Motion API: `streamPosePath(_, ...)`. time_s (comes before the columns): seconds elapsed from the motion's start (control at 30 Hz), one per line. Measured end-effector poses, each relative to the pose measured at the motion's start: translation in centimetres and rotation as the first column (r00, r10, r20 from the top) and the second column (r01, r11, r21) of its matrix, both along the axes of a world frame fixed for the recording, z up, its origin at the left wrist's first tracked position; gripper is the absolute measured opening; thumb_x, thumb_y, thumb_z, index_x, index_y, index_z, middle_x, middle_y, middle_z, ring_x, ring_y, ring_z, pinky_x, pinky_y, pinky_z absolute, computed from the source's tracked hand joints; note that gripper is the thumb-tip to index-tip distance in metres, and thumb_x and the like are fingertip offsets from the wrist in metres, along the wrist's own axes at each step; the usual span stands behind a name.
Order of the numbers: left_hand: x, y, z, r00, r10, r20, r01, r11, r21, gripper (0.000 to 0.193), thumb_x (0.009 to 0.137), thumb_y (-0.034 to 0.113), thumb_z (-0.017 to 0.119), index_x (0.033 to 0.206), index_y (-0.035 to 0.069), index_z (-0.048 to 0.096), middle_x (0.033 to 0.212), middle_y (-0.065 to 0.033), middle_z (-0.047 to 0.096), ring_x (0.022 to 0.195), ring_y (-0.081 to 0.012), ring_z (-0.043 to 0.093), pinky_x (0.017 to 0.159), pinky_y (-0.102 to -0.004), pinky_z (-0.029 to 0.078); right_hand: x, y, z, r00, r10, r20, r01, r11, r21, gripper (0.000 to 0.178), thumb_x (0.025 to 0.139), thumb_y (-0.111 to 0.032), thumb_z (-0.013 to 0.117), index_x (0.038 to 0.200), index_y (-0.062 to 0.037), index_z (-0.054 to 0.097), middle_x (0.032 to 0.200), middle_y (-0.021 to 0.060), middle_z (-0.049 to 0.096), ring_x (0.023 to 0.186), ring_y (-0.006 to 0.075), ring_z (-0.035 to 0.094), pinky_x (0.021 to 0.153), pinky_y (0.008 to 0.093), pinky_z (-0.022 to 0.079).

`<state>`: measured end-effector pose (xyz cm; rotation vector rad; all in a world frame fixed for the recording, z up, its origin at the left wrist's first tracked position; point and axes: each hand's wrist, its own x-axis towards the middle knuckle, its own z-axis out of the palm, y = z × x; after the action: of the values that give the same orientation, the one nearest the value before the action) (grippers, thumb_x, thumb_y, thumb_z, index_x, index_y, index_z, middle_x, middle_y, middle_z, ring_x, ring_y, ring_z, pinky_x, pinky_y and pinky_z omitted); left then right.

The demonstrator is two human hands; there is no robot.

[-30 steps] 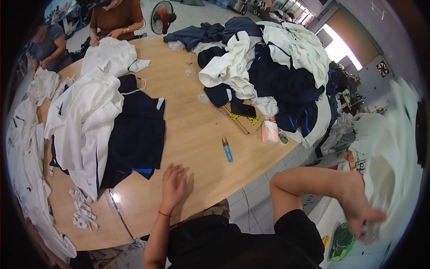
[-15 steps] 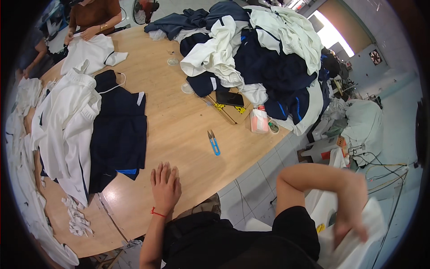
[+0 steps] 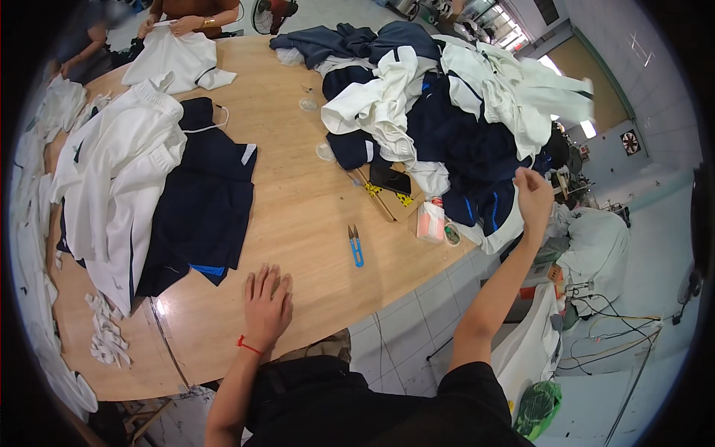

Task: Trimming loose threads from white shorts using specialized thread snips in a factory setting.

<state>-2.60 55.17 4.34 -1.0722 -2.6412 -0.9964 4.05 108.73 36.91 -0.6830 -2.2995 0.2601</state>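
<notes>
At the far left, long white cloth point(image 3: 36, 223) lies along the side of the tabletop point(image 3: 298, 201). Near it is a small heap of white strips point(image 3: 109, 337), maybe put there to be out of the way. Next, white trousers point(image 3: 123, 186) lie on top of dark blue clothes point(image 3: 216, 201), spread out rather flat, perhaps so they don't get crumpled.

The left hand point(image 3: 267, 304) rests on the bare wood with its fingers apart and holds nothing. It may be helping the person lean and stay steady.

The blue snips point(image 3: 357, 253) lie alone, just beyond that hand, so they look easy to grab. A dark phone point(image 3: 389, 178) sits on a cardboard box point(image 3: 386, 207), beside a pink tissue pack point(image 3: 430, 223).

Then comes the big messy pile of clothes point(image 3: 477, 138), white and dark blue. The right hand point(image 3: 535, 197) is up by the pile's right side, fingers curled, well apart from the left. I can't tell if it grips anything.
</notes>
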Motion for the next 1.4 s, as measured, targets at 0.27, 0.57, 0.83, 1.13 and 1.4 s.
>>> streamPosePath(0.27, -0.1, -0.4, 0.2, 1.0, 0.007, 0.022, -0.007, 1.0, 0.01, 0.044, 0.091, 0.015, 0.071, 0.135, 0.007, 0.07, 0.152, -0.0187, 0.057, 0.148, -0.0394, 0.047, 0.124, -0.0607, 0.031, 0.7, -1.9, -1.4, 0.995, -0.097, 0.0, 0.097, 0.995, 0.004, 0.028, 0.099, -0.022, 0.076, 0.107, 0.0044, 0.079, 0.085, 0.0131, 0.079, 0.077, 0.0154, 0.074, 0.073, 0.0312, 0.057)
streamPosePath(0.57, -0.1, -0.4, 0.1, 0.999, 0.016, 0.032, -0.017, 1.0, 0.025, 0.045, 0.09, 0.014, 0.072, 0.134, 0.006, 0.069, 0.152, -0.0191, 0.057, 0.148, -0.0391, 0.047, 0.125, -0.0605, 0.031, 1.6, -1.0, -2.2, 0.989, -0.148, 0.015, 0.148, 0.988, 0.045, 0.032, 0.1, -0.023, 0.076, 0.119, 0.0033, 0.077, 0.105, 0.019, 0.081, 0.092, 0.0249, 0.079, 0.082, 0.0346, 0.061)
streamPosePath(0.83, -0.3, -0.1, 0.1, 0.999, 0.014, 0.04, -0.015, 1.0, 0.018, 0.046, 0.09, 0.014, 0.072, 0.135, 0.006, 0.069, 0.151, -0.0182, 0.058, 0.148, -0.038, 0.047, 0.125, -0.0593, 0.031, 0.2, -3.4, -5.9, 0.989, 0.018, 0.146, -0.02, 1.0, 0.013, 0.033, 0.098, -0.02, 0.079, 0.124, -0.0004, 0.074, 0.103, 0.0143, 0.08, 0.09, 0.0211, 0.078, 0.081, 0.0343, 0.06)
streamPosePath(1.13, -1.1, -2.2, 1.4, 0.938, 0.198, 0.285, -0.289, 0.9, 0.325, 0.067, 0.094, 0.009, 0.072, 0.156, 0.004, 0.049, 0.162, -0.0263, 0.04, 0.149, -0.045, 0.043, 0.125, -0.0495, 0.035, -0.1, -16.8, -29.6, 0.563, 0.582, 0.587, -0.402, 0.813, -0.42, 0.091, 0.1, -0.046, 0.07, 0.167, 0.0001, 0.027, 0.172, 0.027, 0.029, 0.162, 0.0436, 0.021, 0.131, 0.0529, 0.018)
streamPosePath(1.4, -6.7, -14.8, 4.4, 0.543, 0.835, 0.092, -0.807, 0.488, 0.332, 0.06, 0.096, 0.01, 0.073, 0.151, 0.0, 0.05, 0.161, -0.0308, 0.037, 0.148, -0.047, 0.041, 0.122, -0.0495, 0.036, -0.8, -27.1, -36.0, 0.822, 0.068, 0.565, -0.094, 0.995, 0.017, 0.074, 0.109, -0.048, 0.051, 0.168, -0.0082, 0.031, 0.172, 0.0289, 0.028, 0.161, 0.0449, 0.023, 0.127, 0.0651, 0.017)
